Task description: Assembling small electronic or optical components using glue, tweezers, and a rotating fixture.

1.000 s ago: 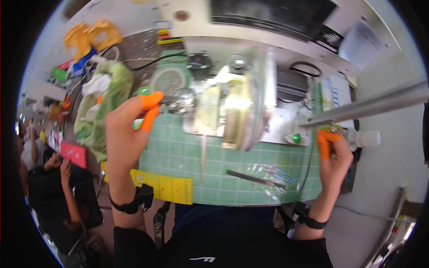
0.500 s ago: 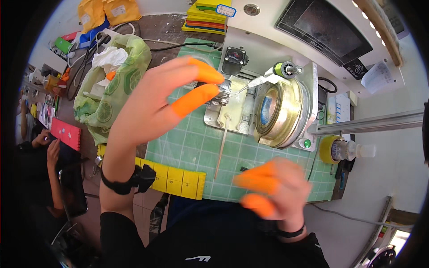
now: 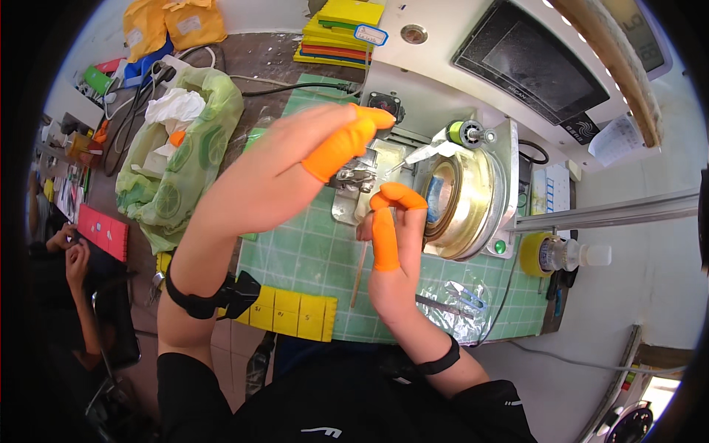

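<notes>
The left hand (image 3: 299, 159) arches over the silvery clamp (image 3: 356, 179), which lies just under its orange-sheathed fingertips; these are bunched close, and whether they pinch anything cannot be told. The right hand (image 3: 399, 247) is curled narrow, thumb and forefinger nearly meeting beside the clamp, on its right; any small thing between them is hidden. A pale yellowish, flat pad (image 3: 391, 157) shows between the two hands. To the right stands a thick round wheel (image 3: 484, 203), glossy and brass-toned, with blue inside its hub. Above it sits a ribbed green-and-black roller (image 3: 467, 134). A thin wooden stick (image 3: 359, 279) lies on the smooth, grid-lined green mat (image 3: 295, 258), near a wrinkled clear plastic bag (image 3: 476, 319).
</notes>
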`<control>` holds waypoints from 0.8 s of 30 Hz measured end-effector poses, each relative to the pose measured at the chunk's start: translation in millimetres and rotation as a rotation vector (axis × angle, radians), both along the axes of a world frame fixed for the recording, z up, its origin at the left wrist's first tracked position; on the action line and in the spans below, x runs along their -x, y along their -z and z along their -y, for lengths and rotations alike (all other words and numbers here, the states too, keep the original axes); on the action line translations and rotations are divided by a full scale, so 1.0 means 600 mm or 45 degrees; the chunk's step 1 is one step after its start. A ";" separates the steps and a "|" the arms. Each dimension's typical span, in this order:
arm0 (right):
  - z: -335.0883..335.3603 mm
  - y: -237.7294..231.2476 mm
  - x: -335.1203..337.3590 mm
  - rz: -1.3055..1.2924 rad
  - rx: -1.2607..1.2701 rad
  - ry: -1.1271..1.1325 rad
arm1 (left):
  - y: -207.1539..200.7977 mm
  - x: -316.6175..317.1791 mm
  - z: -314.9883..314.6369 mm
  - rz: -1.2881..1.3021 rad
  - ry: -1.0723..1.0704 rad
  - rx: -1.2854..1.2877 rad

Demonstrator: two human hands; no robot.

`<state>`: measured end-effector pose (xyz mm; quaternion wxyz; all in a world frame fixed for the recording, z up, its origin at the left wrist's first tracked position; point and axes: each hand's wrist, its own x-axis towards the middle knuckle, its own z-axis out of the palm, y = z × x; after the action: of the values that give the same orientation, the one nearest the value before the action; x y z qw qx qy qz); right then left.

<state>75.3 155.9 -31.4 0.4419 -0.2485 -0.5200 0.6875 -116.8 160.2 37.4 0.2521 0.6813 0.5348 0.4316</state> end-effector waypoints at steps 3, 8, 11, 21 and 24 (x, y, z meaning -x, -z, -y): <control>-0.008 0.006 0.018 -0.121 0.047 0.103 | -0.026 0.009 0.005 0.072 -0.034 0.017; -0.025 0.010 0.040 -0.048 -0.039 0.240 | -0.059 -0.001 -0.022 -0.102 0.021 -0.107; -0.024 0.025 0.037 -0.061 -0.011 0.264 | -0.087 -0.032 -0.055 -0.004 0.111 0.045; -0.054 0.016 0.061 -0.102 0.337 0.316 | -0.045 0.017 -0.099 0.122 0.575 0.162; -0.078 0.020 0.073 -0.121 0.369 0.356 | -0.035 0.035 -0.092 -0.154 0.563 0.104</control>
<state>31.8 202.5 -43.3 0.5168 -0.3466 -0.3545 0.6979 -137.8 215.5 58.6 0.3352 0.7958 0.4037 0.3022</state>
